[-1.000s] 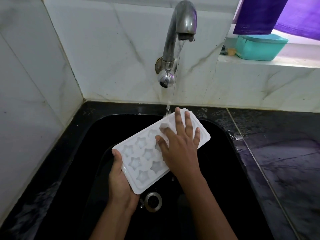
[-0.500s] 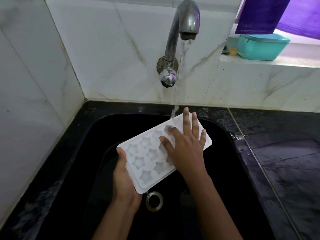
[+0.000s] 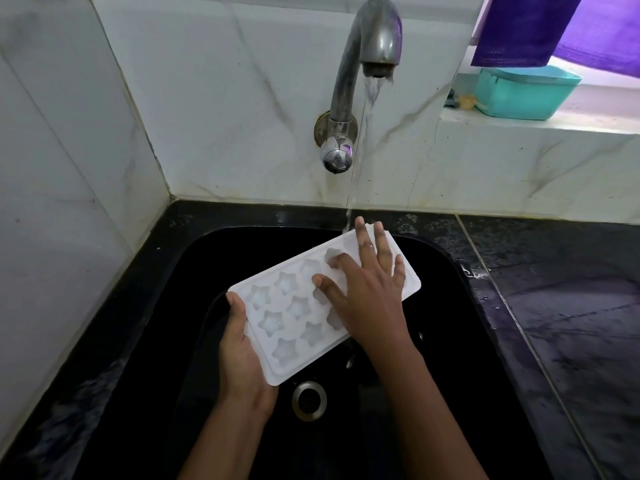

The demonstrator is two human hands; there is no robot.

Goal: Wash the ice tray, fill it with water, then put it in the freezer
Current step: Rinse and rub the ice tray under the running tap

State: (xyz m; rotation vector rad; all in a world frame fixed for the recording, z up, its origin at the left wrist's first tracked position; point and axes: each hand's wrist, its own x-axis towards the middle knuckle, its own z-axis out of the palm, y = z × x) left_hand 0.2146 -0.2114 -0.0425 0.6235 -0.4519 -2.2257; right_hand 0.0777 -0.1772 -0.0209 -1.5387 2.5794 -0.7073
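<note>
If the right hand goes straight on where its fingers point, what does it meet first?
Probably the water stream falling from the tap onto the ice tray, just past the fingertips of the right hand; behind it, the wall. Depth is unclear.

I face a back wall (image 3: pixel 225 98) of white marble-look tiles with thin grey-brown veins. It meets a side wall (image 3: pixel 52 202) of the same tile in a corner on my left. A dull curved metal tap (image 3: pixel 349 64) comes out of the back wall. Below it, a black sink (image 3: pixel 450 341) with a round metal drain (image 3: pixel 309 400) is set into a black stone counter (image 3: pixel 571 306), which is wet and streaked. To my upper right is a pale ledge (image 3: pixel 519 128) with a teal plastic container (image 3: pixel 519 95) on it and a purple cloth (image 3: pixel 526 29) hanging above. Bright light comes in there, while the sink is in shade.
</note>
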